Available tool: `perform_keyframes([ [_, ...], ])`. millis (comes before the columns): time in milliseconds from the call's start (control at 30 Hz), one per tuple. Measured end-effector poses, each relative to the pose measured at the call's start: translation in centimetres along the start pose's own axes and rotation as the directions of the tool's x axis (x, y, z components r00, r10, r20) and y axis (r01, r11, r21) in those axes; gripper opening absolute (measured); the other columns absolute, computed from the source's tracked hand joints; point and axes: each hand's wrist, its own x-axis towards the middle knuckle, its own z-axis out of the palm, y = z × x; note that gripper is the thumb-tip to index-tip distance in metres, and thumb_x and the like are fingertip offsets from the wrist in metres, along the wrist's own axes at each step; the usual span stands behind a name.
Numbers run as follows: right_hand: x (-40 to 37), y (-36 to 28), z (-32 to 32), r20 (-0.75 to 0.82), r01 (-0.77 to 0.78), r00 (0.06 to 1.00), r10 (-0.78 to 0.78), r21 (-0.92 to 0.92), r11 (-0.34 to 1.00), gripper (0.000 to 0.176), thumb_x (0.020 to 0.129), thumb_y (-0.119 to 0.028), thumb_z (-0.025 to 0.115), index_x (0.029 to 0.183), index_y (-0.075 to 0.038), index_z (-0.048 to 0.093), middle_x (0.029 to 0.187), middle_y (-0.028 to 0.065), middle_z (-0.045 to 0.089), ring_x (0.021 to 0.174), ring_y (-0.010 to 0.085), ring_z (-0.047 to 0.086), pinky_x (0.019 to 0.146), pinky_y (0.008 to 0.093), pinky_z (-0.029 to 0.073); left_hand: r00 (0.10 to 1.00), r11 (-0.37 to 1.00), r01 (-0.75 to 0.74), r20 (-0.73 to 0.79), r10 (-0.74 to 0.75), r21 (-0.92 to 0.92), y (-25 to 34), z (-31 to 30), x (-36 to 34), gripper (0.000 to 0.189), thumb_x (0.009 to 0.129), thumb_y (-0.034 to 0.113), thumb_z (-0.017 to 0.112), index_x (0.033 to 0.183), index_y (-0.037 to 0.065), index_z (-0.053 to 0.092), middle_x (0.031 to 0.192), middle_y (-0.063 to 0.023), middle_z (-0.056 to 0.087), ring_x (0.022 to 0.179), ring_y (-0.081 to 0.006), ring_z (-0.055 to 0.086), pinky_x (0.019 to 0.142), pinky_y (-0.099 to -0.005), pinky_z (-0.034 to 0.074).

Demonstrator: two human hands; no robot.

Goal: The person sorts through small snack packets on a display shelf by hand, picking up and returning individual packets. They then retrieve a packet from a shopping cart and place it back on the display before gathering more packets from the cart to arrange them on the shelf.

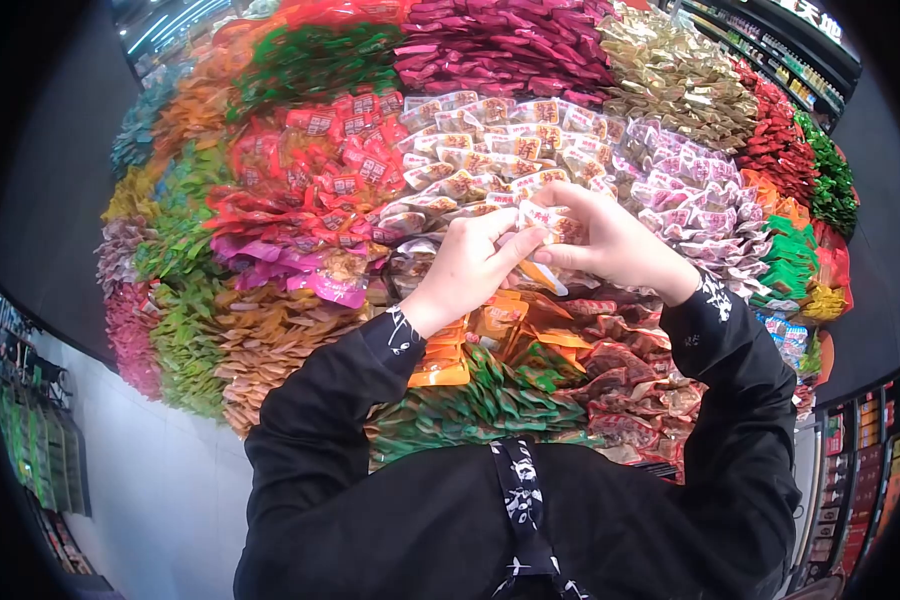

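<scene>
Both hands meet over the middle of a large display of packaged snacks. My right hand [595,240] pinches a small clear snack packet [560,226] with a white, red and orange print. My left hand [472,258] has its fingers closed at the packet's left edge. Just under the hands are clear packets with white and orange labels [520,145], laid in overlapping rows. Below the wrists sit orange packets [500,318], and a white and yellow edge [544,277] shows beneath the fingers; what it belongs to is hidden.
Red packets [320,150] and magenta ones [505,45] fill the far side. Pale purple-white packets [685,190] lie to the right, green ones [470,395] nearest my body. Store shelves [855,480] stand at the right; pale floor [160,470] shows at the left.
</scene>
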Motion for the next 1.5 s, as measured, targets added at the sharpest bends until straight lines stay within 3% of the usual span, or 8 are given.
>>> perform_keyframes([
  [400,0.1,0.3,1.0,0.143,-0.130,0.988,0.051,0.632,0.764,0.047,0.081,-0.017,0.068,0.121,-0.003,0.050,0.107,0.0035,0.054,0.099,0.0105,0.049,0.087,0.0269,0.040,0.905,0.917,0.315,0.368,-0.212,-0.247,0.7,-1.2,-0.7,0.024,0.088,0.026,0.062,0.089,0.003,0.060,0.064,-0.0012,0.058,0.055,-0.0074,0.057,0.049,-0.0216,0.046],
  [667,0.5,1.8,0.3,0.073,-0.039,0.997,0.025,0.190,0.981,0.044,0.082,-0.025,0.068,0.116,-0.003,0.051,0.100,0.0050,0.057,0.094,0.0092,0.049,0.082,0.0268,0.041,0.923,0.941,0.293,0.306,-0.233,-0.166,0.5,-1.0,-0.3,0.018,0.088,0.020,0.060,0.087,0.002,0.060,0.062,0.0000,0.057,0.051,-0.0063,0.055,0.046,-0.0194,0.044],
  [867,2.6,1.3,-1.7,0.187,-0.083,0.982,-0.004,0.457,0.885,0.025,0.089,-0.020,0.059,0.106,-0.003,0.053,0.097,0.0012,0.055,0.087,0.0074,0.054,0.072,0.0231,0.047,0.955,0.984,0.151,0.244,-0.170,0.093,1.5,-1.9,1.2,0.019,0.087,0.020,0.061,0.091,0.002,0.060,0.064,0.0002,0.056,0.053,-0.0059,0.055,0.047,-0.0203,0.044],
  [1000,5.6,0.8,-3.0,-0.011,0.067,0.998,-0.067,-0.055,0.996,0.019,0.091,-0.014,0.056,0.105,-0.002,0.053,0.084,-0.0005,0.058,0.070,0.0038,0.055,0.060,0.0193,0.046,0.983,0.995,0.094,0.155,-0.099,0.036,1.1,-3.4,4.0,0.022,0.087,0.024,0.061,0.086,0.002,0.059,0.062,0.0014,0.054,0.051,-0.0055,0.053,0.046,-0.0197,0.042],
  [1133,8.9,2.2,-2.9,-0.269,0.145,0.956,-0.115,0.094,0.985,0.022,0.088,-0.023,0.061,0.100,-0.004,0.057,0.069,0.0027,0.060,0.061,0.0064,0.054,0.057,0.0240,0.044,0.997,0.966,0.069,0.007,-0.074,0.250,1.0,-5.1,7.2,0.025,0.085,0.027,0.061,0.084,0.002,0.061,0.062,0.0006,0.055,0.050,-0.0058,0.052,0.047,-0.0211,0.042],
  [1267,11.1,4.3,-4.5,-0.394,0.073,0.906,-0.154,-0.214,0.974,0.024,0.088,-0.027,0.061,0.098,-0.005,0.060,0.081,0.0049,0.064,0.074,0.0120,0.062,0.065,0.0277,0.049,0.980,0.762,-0.023,-0.135,0.144,0.647,-0.4,-7.4,8.8,0.036,0.087,0.029,0.059,0.103,-0.002,0.061,0.082,-0.0064,0.066,0.070,-0.0139,0.062,0.066,-0.0294,0.049],
  [1367,11.6,3.0,-4.5,-0.412,0.023,0.911,0.014,0.083,0.996,0.016,0.086,-0.021,0.062,0.093,-0.007,0.061,0.079,0.0076,0.066,0.066,0.0231,0.061,0.063,0.0335,0.049,0.820,0.482,-0.402,0.072,0.568,0.779,-7.8,-10.2,10.3,0.028,0.088,0.022,0.050,0.104,0.002,0.059,0.100,-0.0162,0.062,0.095,-0.0317,0.058,0.084,-0.0398,0.045],
  [1500,13.4,5.1,-2.8,-0.407,-0.009,0.883,-0.236,-0.517,0.856,0.029,0.081,-0.033,0.063,0.093,-0.007,0.063,0.081,0.0132,0.064,0.078,0.0296,0.063,0.068,0.0383,0.049,0.939,0.617,-0.162,-0.071,0.336,0.770,-7.4,-9.0,8.2,0.026,0.090,0.020,0.050,0.105,0.001,0.060,0.105,-0.0160,0.062,0.098,-0.0288,0.058,0.089,-0.0366,0.043],
])
